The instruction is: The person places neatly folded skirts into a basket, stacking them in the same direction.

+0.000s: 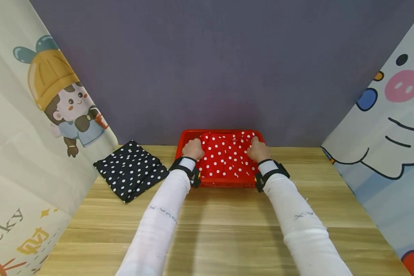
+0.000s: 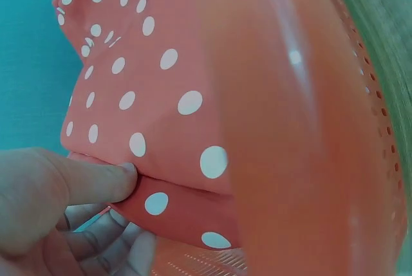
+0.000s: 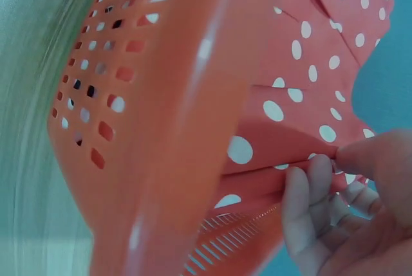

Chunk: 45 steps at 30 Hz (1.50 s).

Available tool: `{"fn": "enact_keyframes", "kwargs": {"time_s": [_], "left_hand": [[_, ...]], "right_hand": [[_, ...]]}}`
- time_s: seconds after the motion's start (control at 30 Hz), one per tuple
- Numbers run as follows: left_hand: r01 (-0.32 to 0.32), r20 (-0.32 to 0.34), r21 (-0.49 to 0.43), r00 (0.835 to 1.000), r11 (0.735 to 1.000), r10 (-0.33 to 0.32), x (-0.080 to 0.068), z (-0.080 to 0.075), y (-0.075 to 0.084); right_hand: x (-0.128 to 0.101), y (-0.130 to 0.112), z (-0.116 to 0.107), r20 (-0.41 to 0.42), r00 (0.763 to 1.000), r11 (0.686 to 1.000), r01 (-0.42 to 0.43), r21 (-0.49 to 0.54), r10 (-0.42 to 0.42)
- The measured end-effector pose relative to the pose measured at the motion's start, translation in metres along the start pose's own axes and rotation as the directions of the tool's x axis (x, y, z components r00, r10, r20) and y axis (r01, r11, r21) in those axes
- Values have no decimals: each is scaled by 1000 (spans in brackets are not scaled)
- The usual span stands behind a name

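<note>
A pale wooden tabletop (image 1: 227,230), its grain running in long straight bands, is seen stretched beneath a flat grey-purple backdrop (image 1: 207,69) and flanked by two soft printed curtains: a capped cartoon child is shown on the left one (image 1: 38,126), a pink-snouted cartoon face on the right one (image 1: 390,126). At the table's far edge, against the backdrop, a rectangular red plastic basket (image 1: 189,135) is set; its smooth rounded rim and perforated, slotted walls are shown close up by the wrist cameras. Inside the basket a folded red cloth with white polka dots (image 1: 225,157) is held, thin and matte, with pressed pleats and layered edges. To the left of the basket, well apart from it, a folded black cloth with white dots (image 1: 131,170) is laid flat on the wood, set at an angle like a diamond.

Both arms are covered in white sleeves (image 1: 158,222), with black straps worn at the wrists. The left hand (image 1: 193,148) is placed at the red cloth's left edge, where a fold is pinched between the thumb (image 2: 96,183) on top and the curled fingers beneath. The right hand (image 1: 258,149) is placed at the cloth's right edge, where the layered hem is likewise clamped between thumb and bent fingers (image 3: 309,205).
</note>
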<state>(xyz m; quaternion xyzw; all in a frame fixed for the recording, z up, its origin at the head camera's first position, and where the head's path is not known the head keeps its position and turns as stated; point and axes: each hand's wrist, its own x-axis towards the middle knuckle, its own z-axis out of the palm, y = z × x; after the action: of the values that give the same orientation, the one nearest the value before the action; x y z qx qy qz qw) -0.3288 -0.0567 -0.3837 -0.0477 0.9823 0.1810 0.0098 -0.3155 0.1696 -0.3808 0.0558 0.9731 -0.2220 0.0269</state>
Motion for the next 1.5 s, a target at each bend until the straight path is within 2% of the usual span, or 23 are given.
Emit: {"fn": "enact_keyframes", "kwargs": {"time_s": [0.13,0.43,0.6,0.83,1.1,1.2,1.37,1.5], "left_hand": [[1,11,8,1000,1000,-1,1,3,0],[11,47,31,999,999,-13,3,9,0],[7,67,51,998,999,-11,2,9,0],[-44,163,71,986,996,32,-1,7,-4],[-76,276,94,960,993,48,-7,0,-8],[-99,302,87,951,991,68,-9,-5,-8],[-137,312,93,945,986,101,-14,-13,-9],[-196,287,115,945,974,156,-21,-18,-9]], "right_hand": [[1,1,5,36,999,999,-18,44,16],[2,4,11,147,988,998,33,59,-42],[-1,5,11,173,983,997,54,49,-62],[1,8,12,217,974,998,63,19,-66],[3,13,11,347,934,995,96,-3,-89],[-2,11,6,356,930,992,116,-40,-94],[-10,7,-3,348,924,973,208,-100,-161],[-15,2,-6,259,927,942,310,-125,-271]]}}
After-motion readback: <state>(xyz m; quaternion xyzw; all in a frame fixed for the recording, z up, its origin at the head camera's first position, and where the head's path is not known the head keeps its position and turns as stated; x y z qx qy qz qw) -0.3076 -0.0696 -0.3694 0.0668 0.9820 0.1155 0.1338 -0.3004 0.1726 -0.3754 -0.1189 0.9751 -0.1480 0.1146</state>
